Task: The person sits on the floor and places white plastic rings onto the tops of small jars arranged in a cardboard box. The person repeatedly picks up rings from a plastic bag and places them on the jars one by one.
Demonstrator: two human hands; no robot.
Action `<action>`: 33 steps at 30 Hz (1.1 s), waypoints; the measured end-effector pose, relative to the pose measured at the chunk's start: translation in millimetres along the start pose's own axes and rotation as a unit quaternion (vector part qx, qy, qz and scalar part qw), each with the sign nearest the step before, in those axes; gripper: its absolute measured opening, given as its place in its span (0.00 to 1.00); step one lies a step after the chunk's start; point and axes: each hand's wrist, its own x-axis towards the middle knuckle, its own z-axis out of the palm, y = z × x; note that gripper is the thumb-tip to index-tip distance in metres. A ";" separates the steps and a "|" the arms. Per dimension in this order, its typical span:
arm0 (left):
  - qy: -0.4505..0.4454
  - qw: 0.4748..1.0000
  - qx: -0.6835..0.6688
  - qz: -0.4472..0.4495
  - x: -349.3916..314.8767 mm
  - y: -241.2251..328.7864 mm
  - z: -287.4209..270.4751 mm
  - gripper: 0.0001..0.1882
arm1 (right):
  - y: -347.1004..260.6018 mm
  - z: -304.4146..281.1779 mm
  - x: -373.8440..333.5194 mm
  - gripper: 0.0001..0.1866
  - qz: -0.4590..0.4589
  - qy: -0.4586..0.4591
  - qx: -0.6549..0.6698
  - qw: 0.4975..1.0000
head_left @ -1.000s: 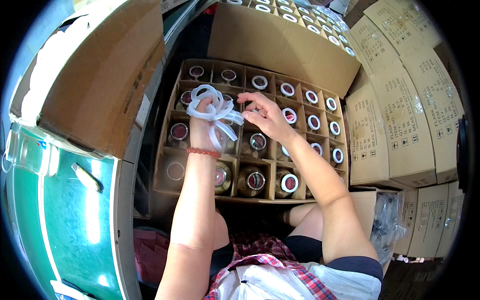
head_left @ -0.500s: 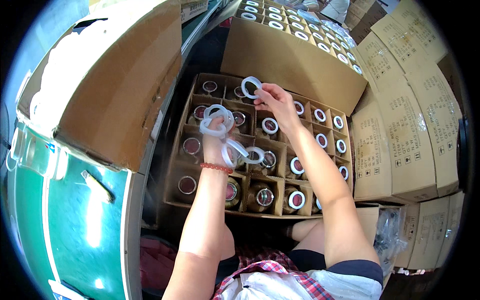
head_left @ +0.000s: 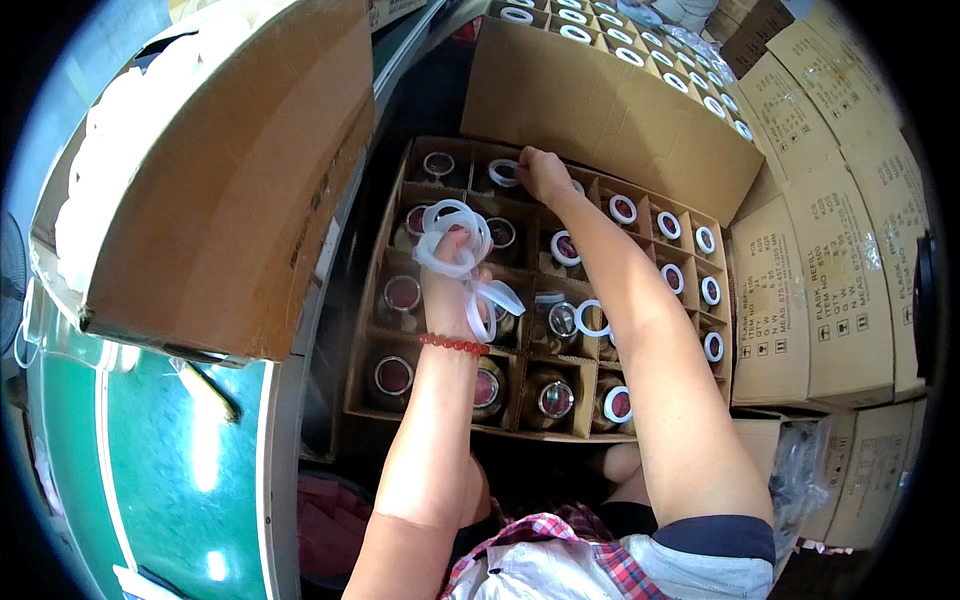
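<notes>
My left hand (head_left: 452, 268), with a red bead bracelet at its wrist, is closed on several loose white plastic rings (head_left: 450, 215). It hangs over the left half of a divided carton (head_left: 360, 385). My right hand (head_left: 545, 178) pinches the edge of one white ring (head_left: 503, 173) at the mouth of a flask in the back row; whether the ring is fully seated cannot be seen. Glass flasks stand upright in the compartments. Those on the right wear white rings, while a front-left flask (head_left: 393, 376) has a bare rim. Another white ring (head_left: 592, 318) shows beside my right forearm, partly hidden.
Behind stands a second carton (head_left: 610, 110) of ringed flasks. A tall brown box (head_left: 230, 190) with white items sits at left on a green table (head_left: 170, 480), near a yellow cutter-like tool (head_left: 207, 388). Stacked printed cartons (head_left: 770, 300) line the right side.
My right hand has brought its white ring down from the air to a flask mouth in the back row. My left hand still holds its rings. The whole view has shifted slightly.
</notes>
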 end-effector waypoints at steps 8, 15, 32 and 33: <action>0.014 1.000 -0.004 0.013 -1.6 2.0 2.6 0.14 | -15.9 -20.7 -40.6 0.10 -0.158 0.009 -0.084 0.984; 0.008 1.000 -0.022 0.014 1.0 1.2 -1.2 0.11 | -19.7 -58.4 -80.8 0.09 -0.186 0.020 0.010 0.982; -0.023 1.000 -0.012 0.009 3.4 8.2 -7.3 0.11 | -12.1 -124.9 -236.5 0.07 -0.152 -0.136 0.067 0.977; -0.031 0.999 -0.012 0.010 3.1 10.7 -8.5 0.11 | -17.3 -121.3 -234.7 0.07 -0.126 -0.155 0.120 0.972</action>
